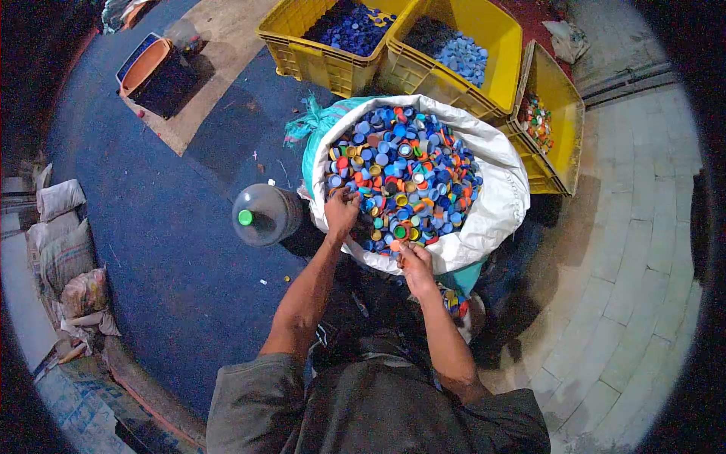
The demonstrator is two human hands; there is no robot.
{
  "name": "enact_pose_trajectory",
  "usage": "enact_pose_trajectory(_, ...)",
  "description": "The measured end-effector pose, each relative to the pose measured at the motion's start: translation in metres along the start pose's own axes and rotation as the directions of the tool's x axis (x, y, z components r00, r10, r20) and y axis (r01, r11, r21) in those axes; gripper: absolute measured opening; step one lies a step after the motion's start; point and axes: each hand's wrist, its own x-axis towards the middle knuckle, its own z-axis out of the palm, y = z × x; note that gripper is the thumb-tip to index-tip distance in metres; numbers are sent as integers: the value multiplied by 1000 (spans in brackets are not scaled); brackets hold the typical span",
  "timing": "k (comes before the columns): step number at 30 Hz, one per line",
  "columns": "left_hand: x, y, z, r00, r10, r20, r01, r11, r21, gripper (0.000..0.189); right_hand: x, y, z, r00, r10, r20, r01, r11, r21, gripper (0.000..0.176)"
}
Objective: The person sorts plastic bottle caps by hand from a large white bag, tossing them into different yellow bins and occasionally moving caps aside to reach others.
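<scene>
A large white woven sack (503,178), its rim rolled open, is heaped with plastic bottle caps (412,170) in blue, orange, red, green and yellow. My left hand (342,212) is over the sack's near left edge, its fingers curled together at the caps; whatever they pinch is too small to make out. At the near rim, my right hand (416,266) pinches an orange bottle cap (396,245) between thumb and fingers.
Beyond the sack stand yellow crates: one with dark blue caps (352,29), one with light blue caps (463,59), and a tilted crate (556,140) with mixed caps. A clear jug (261,216) with a green cap is left. Farther off sits an orange-rimmed container (146,66). Stuffed sacks (64,242) line the left wall.
</scene>
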Motion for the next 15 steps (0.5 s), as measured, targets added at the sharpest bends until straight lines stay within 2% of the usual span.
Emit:
enact_pose_trajectory(3, 1, -5, 3, 1000, 4, -2, -4, 1000, -10, 43, 2, 3, -1, 1000, 6, 4, -6, 1000, -5, 15)
enact_pose_trajectory(6, 3, -6, 3, 999, 39, -24, -38, 998, 54, 42, 4, 6, -3, 1000, 3, 8, -3, 1000, -9, 18)
enact_pose_trajectory(9, 2, -3, 4, 999, -10, -45, 9, 1000, -11, 39, 3, 1, 1, 1000, 11, -11, -11, 1000, -3, 15)
enact_pose_trajectory(12, 1, -4, 6, 996, -1, -93, -9, 994, -108, 37, 4, 1, -2, 1000, 2, 11, -2, 1000, 3, 14)
enact_pose_trajectory(15, -1, -3, 5, 994, -91, -68, 76, 978, -193, 39, 5, -4, 1, 999, 3, 40, -7, 996, 84, 14)
